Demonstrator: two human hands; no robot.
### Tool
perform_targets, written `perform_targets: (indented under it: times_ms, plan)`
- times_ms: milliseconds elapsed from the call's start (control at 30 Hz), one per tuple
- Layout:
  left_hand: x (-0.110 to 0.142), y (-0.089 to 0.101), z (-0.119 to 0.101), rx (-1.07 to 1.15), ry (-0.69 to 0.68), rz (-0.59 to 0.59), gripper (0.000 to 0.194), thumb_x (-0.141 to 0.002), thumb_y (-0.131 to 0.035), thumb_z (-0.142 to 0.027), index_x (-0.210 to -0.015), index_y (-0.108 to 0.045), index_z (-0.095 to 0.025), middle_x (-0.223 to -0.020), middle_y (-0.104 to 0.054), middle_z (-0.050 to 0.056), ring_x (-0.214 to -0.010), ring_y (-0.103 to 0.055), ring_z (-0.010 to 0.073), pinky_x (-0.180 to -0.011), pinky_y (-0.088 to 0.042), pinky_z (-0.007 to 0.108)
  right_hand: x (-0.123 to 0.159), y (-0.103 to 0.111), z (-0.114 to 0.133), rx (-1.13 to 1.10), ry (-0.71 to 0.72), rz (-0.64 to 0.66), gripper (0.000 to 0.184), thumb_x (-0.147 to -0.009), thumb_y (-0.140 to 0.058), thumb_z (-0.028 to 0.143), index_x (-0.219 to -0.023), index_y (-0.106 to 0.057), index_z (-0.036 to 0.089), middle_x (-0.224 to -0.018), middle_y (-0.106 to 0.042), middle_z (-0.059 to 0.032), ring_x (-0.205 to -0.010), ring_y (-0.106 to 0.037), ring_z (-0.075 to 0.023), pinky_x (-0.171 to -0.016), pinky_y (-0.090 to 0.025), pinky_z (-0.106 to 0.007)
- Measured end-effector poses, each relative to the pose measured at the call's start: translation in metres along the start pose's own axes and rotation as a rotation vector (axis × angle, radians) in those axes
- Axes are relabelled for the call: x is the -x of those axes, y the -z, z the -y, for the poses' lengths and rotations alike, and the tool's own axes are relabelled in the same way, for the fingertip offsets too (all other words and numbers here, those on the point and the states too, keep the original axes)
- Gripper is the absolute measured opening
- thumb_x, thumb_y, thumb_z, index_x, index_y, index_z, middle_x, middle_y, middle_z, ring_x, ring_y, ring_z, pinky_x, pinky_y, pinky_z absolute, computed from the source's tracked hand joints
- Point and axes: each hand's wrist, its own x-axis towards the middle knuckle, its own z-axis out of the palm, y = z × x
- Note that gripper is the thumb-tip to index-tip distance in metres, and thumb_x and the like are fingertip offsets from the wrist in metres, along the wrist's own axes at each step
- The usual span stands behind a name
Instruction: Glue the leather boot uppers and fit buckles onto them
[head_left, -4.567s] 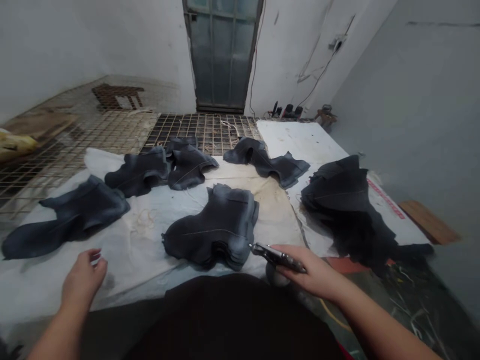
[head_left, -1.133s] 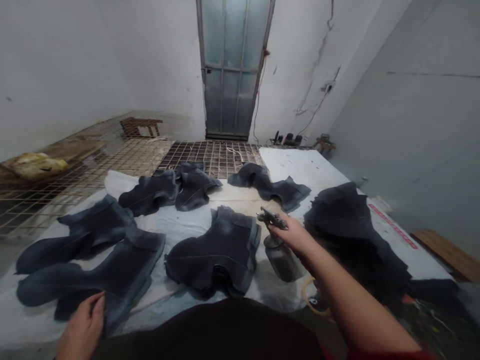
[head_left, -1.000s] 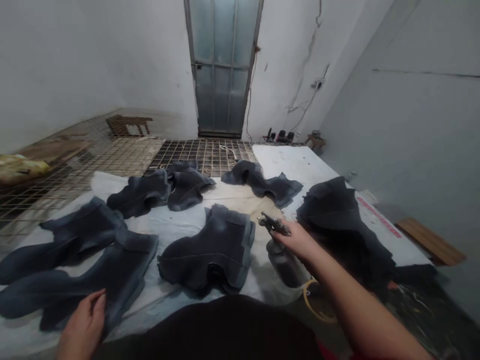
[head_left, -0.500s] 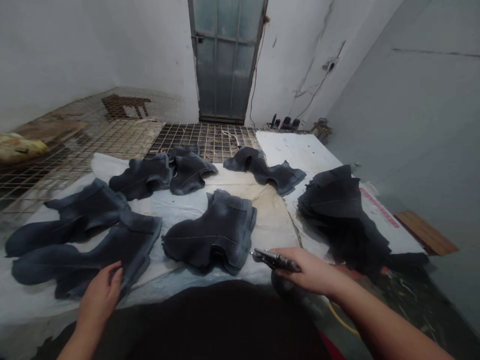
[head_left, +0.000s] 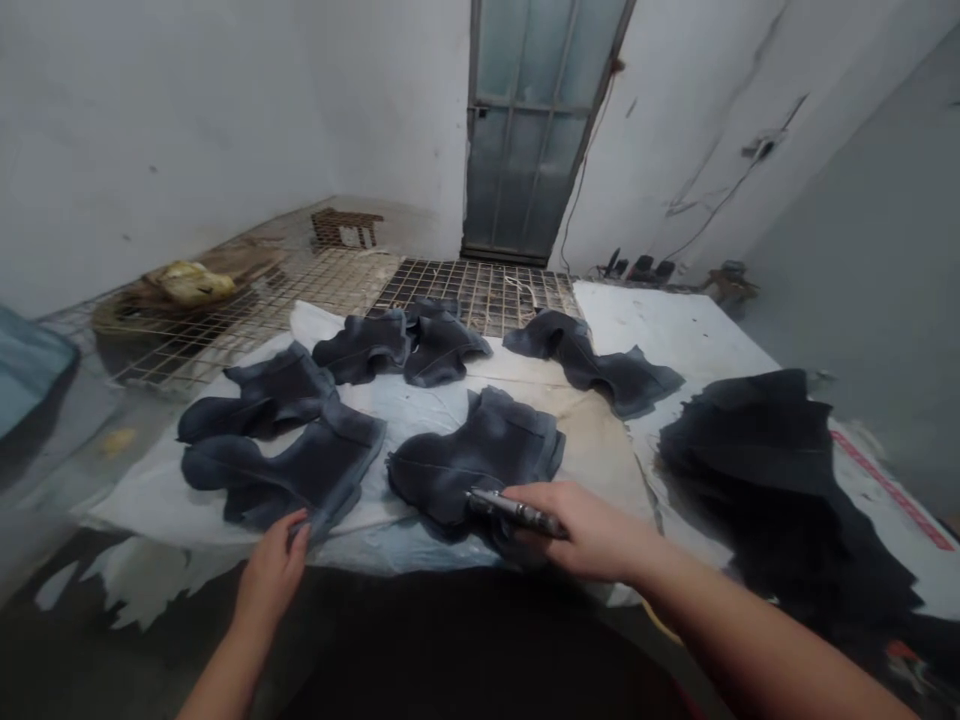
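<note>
My right hand (head_left: 574, 530) is closed round a metal spray gun (head_left: 517, 512), its nozzle pointing left over the lower part of a boot-shaped stack of dark cut pieces (head_left: 465, 455). My hand hides the gun's underside. At the left, my left hand (head_left: 271, 570) has its thumb and forefinger apart, by the lower edge of another dark cut piece (head_left: 300, 465). Whether the fingertips touch that edge I cannot tell. Behind it lies a similar dark piece (head_left: 262, 395). These pieces have paler blue-grey edges.
More dark pieces (head_left: 367, 345) lie farther back, others (head_left: 592, 360) at back right. A big dark pile (head_left: 757, 460) sits at the right. Pale sheeting (head_left: 600, 440) covers the table, with a wire grid (head_left: 480, 290) behind it. A yellow hose (head_left: 660, 622) hangs below my right forearm.
The view has turned left, so the table appears farther right. My right hand has moved the spray gun leftward, from beside the middle stack to over its lower part. My left hand has drawn back slightly.
</note>
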Motion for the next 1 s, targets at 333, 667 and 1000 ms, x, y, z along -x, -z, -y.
perform_targets:
  times_ms: [333, 667, 1000]
  plan:
    - [0.019, -0.022, -0.045, 0.027, -0.183, 0.011, 0.030, -0.082, -0.034, -0.036, -0.089, -0.056, -0.018, -0.087, -0.067, 0.008, -0.081, -0.064, 0.0208, -0.072, -0.052, 0.033, -0.037, -0.003, 0.010, 0.002, 0.011, -0.142, 0.024, -0.075, -0.049, 0.021, -0.096, -0.060, 0.021, -0.090, -0.066, -0.0046, -0.080, -0.060, -0.0202, -0.071, -0.044, -0.029]
    - [-0.002, -0.080, -0.184, -0.005, -1.109, 0.427, 0.018, -0.084, -0.042, -0.022, -0.080, -0.059, -0.018, -0.083, -0.063, 0.006, -0.081, -0.058, 0.0142, -0.074, -0.046, 0.026, -0.008, -0.006, -0.049, -0.053, -0.152, -0.371, 0.038, -0.072, -0.052, 0.022, -0.109, -0.059, 0.020, -0.108, -0.064, -0.0089, -0.099, -0.058, -0.0262, -0.086, -0.043, -0.040]
    - [-0.026, -0.107, -0.261, -0.309, -1.152, 0.819, 0.013, -0.065, -0.057, -0.002, -0.060, -0.064, -0.012, -0.069, -0.065, 0.011, -0.068, -0.062, 0.0202, -0.059, -0.046, 0.028, 0.076, -0.013, -0.081, -0.209, -0.272, -0.682, 0.045, -0.076, -0.053, 0.039, -0.115, -0.055, 0.018, -0.114, -0.061, -0.0109, -0.104, -0.056, -0.0274, -0.093, -0.040, -0.043]
